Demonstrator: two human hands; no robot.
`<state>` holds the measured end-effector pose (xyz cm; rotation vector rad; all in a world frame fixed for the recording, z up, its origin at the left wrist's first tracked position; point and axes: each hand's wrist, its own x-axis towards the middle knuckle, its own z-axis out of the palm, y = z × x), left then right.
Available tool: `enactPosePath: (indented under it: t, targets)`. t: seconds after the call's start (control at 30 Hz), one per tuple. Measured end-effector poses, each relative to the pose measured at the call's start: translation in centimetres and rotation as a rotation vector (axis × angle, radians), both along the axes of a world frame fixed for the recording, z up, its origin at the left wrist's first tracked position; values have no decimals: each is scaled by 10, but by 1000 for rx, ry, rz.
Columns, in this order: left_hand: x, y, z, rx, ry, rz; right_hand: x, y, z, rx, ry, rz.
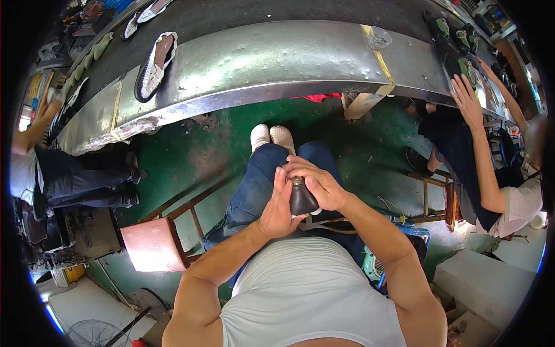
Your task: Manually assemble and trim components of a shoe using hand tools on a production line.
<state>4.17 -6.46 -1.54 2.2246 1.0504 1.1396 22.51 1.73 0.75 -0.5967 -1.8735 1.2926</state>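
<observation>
Both my hands are closed round a dark shoe (296, 200) above my lap. Its smooth dark end shows between my palms, with a narrow brownish part above it; my hands hide the rest. My left hand (278, 207) presses against its left side, thumb up and fingers under it. Over the top and right side lies my right hand (321, 184), its fingers curled across the far end and meeting the left hand.
A metal-edged conveyor bench (260, 55) curves ahead, carrying a white shoe (157, 66) and a clear cup (379, 38). A stool (153, 244) stands at left. Co-workers sit at both sides; the right one's hand (467, 95) is raised near green-lined shoes (466, 70). A fan (92, 333) stands lower left.
</observation>
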Motion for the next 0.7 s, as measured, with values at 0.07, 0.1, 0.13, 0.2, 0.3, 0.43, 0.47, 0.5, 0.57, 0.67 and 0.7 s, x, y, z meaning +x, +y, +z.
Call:
enactPosePath:
  t: [0.07, 0.1, 0.13, 0.2, 0.3, 0.43, 0.47, 0.5, 0.57, 0.67, 0.7]
  targets:
    - [3, -1, -4, -40, 1, 41, -1, 5, -6, 6, -16, 35]
    - [5, 0, -3, -44, 0, 48, -1, 7, -7, 2, -8, 38]
    - [6, 1, -2, -31, 11, 55, -1, 9, -9, -2, -1, 41]
    - [4, 6, 2, -19, 21, 64, -2, 5, -7, -40, 14, -7]
    - [-9, 15, 9, -83, 114, 39, -2, -8, -5, -122, 12, -165]
    - [-16, 21, -16, -256, -53, 1, 3, -23, -1, -456, -184, -335]
    - [-18, 21, -21, -309, -41, -39, 3, -20, -1, -454, -110, -307]
    - [-17, 21, -21, -363, -29, -79, 5, -14, 10, -456, -111, -311]
    - [-15, 19, -21, -346, -21, -71, 12, -1, 39, -491, -384, -125]
    - [-11, 20, -24, -383, 72, -44, 12, 10, 20, -890, 70, -126]
    - [-10, 21, -21, -372, 56, -54, 11, 16, 20, -1258, 357, -114]
